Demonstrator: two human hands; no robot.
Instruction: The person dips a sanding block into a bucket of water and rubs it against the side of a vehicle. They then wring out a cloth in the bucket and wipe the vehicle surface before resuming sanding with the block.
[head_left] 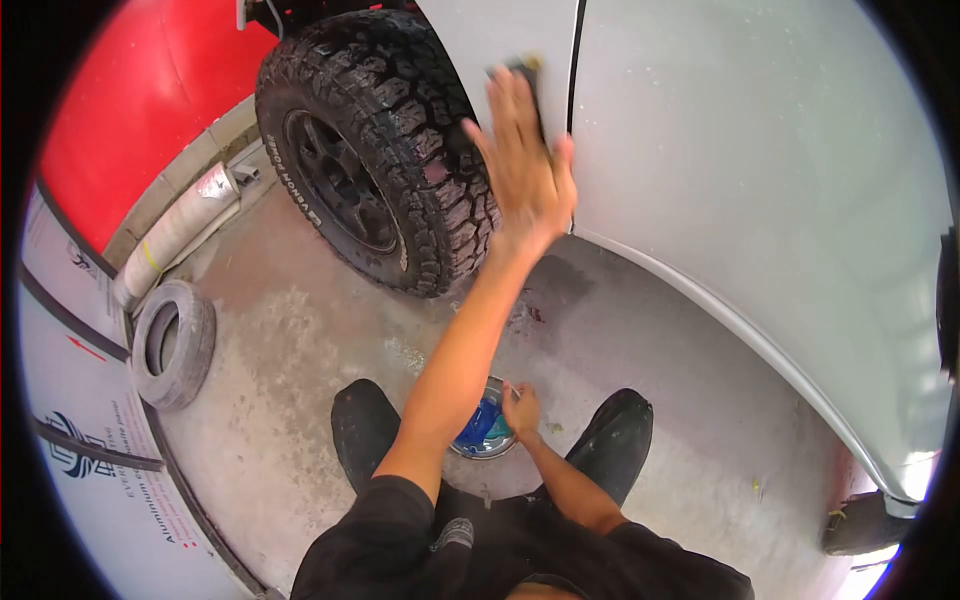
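With my left hand (525, 185) I press a dark flat pad (540, 110), yellowish at its tip, against the pale grey fender (478, 45) of a vehicle. Its fingers stretch flat over the pad, thumb out to the side, hiding most of the pad. Low between my feet, my right hand (522, 410) grips the right rim of a round metal bowl (487, 455). Inside the bowl lies something blue and teal (483, 425), perhaps cloth; my left forearm covers part of the bowl.
A big black off-road tyre (440, 190) stands left of the fender. To the right spans a grey door panel (740, 150) above a sill (740, 315). A worn tyre (175, 345), a wrapped roll (180, 235) and printed panels (100, 450) line the left. Wet patches mark the concrete floor (270, 400).
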